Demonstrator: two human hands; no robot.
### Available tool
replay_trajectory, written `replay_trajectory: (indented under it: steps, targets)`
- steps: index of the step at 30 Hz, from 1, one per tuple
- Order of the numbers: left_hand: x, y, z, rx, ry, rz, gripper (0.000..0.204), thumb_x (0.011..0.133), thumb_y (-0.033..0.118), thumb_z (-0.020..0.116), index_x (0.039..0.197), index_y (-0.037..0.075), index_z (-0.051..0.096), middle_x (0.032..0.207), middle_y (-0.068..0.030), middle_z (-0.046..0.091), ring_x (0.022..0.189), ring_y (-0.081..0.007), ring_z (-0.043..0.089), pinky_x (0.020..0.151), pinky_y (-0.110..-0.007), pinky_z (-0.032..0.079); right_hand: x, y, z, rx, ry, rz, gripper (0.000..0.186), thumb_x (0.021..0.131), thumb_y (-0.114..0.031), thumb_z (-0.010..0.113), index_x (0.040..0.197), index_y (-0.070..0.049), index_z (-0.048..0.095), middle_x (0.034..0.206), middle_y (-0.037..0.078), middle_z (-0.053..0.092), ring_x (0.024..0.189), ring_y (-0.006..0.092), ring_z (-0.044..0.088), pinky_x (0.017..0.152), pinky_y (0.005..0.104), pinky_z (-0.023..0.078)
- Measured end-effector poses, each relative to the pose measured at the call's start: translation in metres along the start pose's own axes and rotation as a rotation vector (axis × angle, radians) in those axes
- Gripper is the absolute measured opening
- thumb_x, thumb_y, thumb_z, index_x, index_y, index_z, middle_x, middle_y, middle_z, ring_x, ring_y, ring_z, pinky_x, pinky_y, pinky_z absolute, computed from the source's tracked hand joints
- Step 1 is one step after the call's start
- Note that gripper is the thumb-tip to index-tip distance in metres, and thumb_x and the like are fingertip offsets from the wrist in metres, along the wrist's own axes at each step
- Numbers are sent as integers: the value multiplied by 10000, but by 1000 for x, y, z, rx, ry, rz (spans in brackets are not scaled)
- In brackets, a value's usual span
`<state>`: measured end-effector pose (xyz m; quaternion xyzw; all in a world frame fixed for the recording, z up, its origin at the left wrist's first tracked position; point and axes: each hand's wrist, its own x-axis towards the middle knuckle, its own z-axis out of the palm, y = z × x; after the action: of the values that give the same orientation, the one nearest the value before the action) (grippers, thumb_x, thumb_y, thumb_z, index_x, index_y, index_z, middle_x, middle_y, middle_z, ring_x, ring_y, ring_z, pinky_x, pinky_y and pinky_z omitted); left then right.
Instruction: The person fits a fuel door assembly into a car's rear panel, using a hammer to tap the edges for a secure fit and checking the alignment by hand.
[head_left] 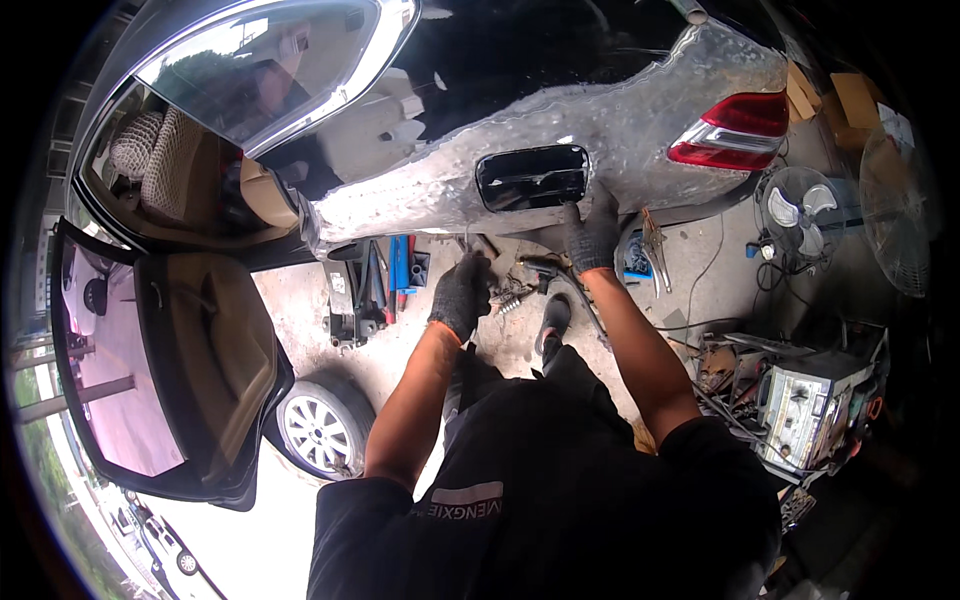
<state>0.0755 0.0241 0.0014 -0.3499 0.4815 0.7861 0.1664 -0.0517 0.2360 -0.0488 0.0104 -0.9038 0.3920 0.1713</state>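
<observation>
A dark car's rear side panel (pixel 430 178) is largely stripped to bare, uneven grey metal. Set into it is a black, rounded-rectangle fuel flap (pixel 532 178). My right hand (pixel 594 232), in a dark grey work glove, lies against the metal at the flap's lower right corner, thumb apart from the fingers. Just below the panel's lower edge, my left hand (pixel 463 292), gloved alike, is closed with its fingers curled. A thin piece rises above its fingertips toward the panel; what the hand grips is mostly hidden.
An open car door (pixel 205 360) and a wheel (pixel 322 428) are at left. On the floor lie locking pliers (pixel 655 250), blue and red tools (pixel 400 268) and a black hose (pixel 590 310). At right are a fan (pixel 803 212) and a cluttered metal box (pixel 808 410).
</observation>
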Motion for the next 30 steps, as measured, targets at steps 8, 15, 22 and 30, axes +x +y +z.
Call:
replay_trajectory:
  steps: [8,15,22,30]
  targets:
    - [52,5,41,-185,-4,18,436,1039,438,456,1160,57,628,772,0,568,522,-125,458,481,-283,370,9,-14,8,-14,6,-7,736,824,-194,729,1434,1,366,1321,296,455,1212,475,509,1007,491,460]
    - [72,-2,44,-269,-47,52,411,1008,393,490,1162,30,607,811,-57,605,555,-148,509,513,-309,412,9,-17,17,28,-21,61,775,819,-174,730,1457,22,337,1324,298,455,1229,460,495,1035,489,435]
    - [88,2,61,-311,12,39,276,1001,349,468,940,106,583,673,-11,490,522,-152,449,483,-314,335,6,-17,22,-58,8,4,813,806,-168,733,1475,28,315,1342,304,457,1245,461,487,1038,490,438]
    - [92,6,28,844,-14,526,157,973,162,535,1010,23,597,746,-90,626,598,-221,608,529,-383,499,6,-19,20,-134,-1,-18,835,794,-164,735,1476,36,299,1347,322,445,1270,478,458,1042,504,438]
